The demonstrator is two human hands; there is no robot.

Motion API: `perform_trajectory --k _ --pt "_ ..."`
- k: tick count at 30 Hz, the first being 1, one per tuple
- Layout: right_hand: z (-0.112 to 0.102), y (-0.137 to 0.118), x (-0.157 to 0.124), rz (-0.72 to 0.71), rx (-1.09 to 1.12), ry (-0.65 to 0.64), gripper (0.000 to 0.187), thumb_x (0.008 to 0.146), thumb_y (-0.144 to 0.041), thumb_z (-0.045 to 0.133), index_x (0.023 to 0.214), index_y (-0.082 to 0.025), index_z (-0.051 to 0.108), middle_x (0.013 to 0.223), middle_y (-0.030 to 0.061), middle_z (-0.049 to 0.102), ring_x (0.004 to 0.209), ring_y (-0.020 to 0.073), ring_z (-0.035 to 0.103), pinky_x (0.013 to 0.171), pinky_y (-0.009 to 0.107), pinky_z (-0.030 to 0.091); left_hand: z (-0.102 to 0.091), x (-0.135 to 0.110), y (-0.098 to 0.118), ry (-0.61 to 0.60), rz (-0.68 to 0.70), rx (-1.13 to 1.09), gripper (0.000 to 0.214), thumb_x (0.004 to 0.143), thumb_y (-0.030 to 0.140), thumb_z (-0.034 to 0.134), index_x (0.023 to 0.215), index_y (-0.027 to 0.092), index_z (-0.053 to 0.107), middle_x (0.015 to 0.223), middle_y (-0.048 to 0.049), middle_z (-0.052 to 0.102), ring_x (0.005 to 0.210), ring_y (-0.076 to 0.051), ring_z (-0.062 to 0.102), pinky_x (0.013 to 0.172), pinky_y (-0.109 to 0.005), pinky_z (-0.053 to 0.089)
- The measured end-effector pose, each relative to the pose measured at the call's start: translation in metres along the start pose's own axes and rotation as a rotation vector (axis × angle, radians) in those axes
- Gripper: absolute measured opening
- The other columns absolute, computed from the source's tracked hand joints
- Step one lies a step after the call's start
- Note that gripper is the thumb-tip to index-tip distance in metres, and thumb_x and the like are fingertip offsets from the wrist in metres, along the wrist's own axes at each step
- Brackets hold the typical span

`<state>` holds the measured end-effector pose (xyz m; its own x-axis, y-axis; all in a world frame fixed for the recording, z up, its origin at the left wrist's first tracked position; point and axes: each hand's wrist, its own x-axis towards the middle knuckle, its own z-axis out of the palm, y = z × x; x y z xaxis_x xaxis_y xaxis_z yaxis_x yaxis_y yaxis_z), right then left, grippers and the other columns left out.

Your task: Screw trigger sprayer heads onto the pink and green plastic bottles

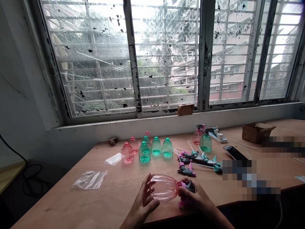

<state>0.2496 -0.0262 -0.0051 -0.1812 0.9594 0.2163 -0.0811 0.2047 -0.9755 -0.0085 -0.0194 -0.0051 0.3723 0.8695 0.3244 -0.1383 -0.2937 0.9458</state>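
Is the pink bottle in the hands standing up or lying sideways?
Sideways. The pink bottle lies level: the left hand cups its bottom, the right hand grips the spray top at its other end.

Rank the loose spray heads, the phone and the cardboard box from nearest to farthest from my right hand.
From the right hand, on the bottle:
1. Spray heads, just beyond it.
2. Phone, farther right.
3. Cardboard box, far right, near the wall.
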Motion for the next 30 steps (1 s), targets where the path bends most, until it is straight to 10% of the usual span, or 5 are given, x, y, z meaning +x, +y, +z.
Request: perform_trajectory --k 30 --pt "-0.0014 0.0069 0.0022 0.011 0.051 -0.014 0.041 0.076 -0.054 0.072 0.087 -0.017 0.058 0.071 0.0027 0.067 0.062 0.0185 0.063 0.056 0.028 0.052 0.0 -0.0007 0.0005 0.009 -0.105 0.026 0.085 0.079 0.048 0.072 0.148 0.026 0.029 0.141 -0.0163 0.049 0.132 -0.034 0.044 0.112 -0.048 0.03"
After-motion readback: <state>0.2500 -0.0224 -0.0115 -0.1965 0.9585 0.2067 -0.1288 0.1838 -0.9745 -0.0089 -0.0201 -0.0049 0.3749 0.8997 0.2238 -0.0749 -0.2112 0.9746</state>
